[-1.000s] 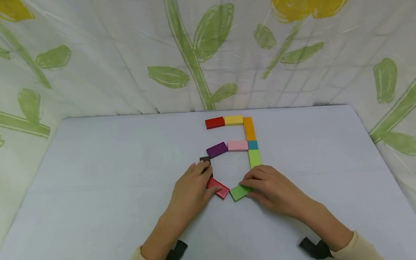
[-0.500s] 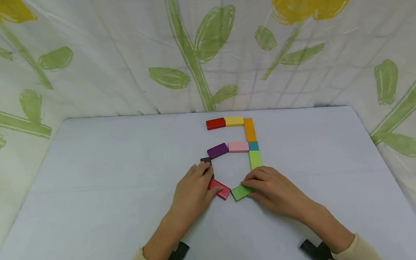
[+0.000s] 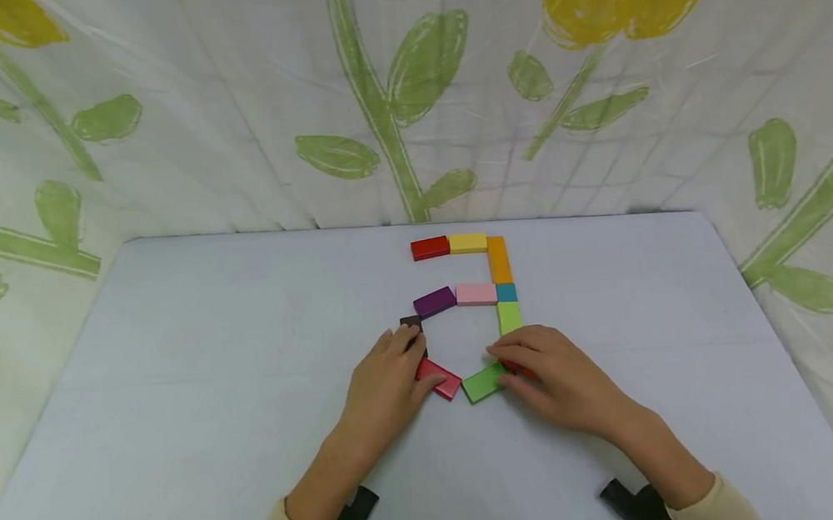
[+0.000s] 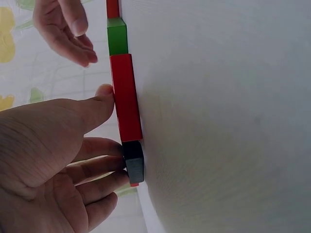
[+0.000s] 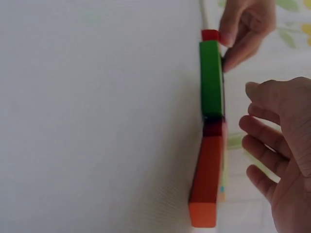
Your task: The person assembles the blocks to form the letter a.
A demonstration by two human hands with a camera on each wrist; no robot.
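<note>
My left hand (image 3: 379, 385) rests on the near left of an outline of coloured wooden blocks. Its thumb touches a red block (image 4: 126, 97), and its fingertips lie on a black block (image 4: 135, 167). Beside the red one, a green block (image 3: 479, 384) lies at a slant. My right hand (image 3: 559, 376) hovers over the near right corner, partly hiding an orange-red block (image 5: 206, 170). In the right wrist view its fingers are loosely spread, apart from the blocks. Just beyond that hand lies a lime block (image 3: 510, 316).
Farther back run a purple block (image 3: 435, 302), a pink block (image 3: 476, 294) and a small blue block (image 3: 506, 292). An orange block (image 3: 498, 260), a yellow block (image 3: 468, 243) and a dark red block (image 3: 430, 248) continue to the back. The white table (image 3: 191, 340) meets a flowered curtain (image 3: 223, 128).
My right hand has come off the green block and shifted slightly up and right, its fingers parting. Red now shows beneath it. My left hand stays in place.
</note>
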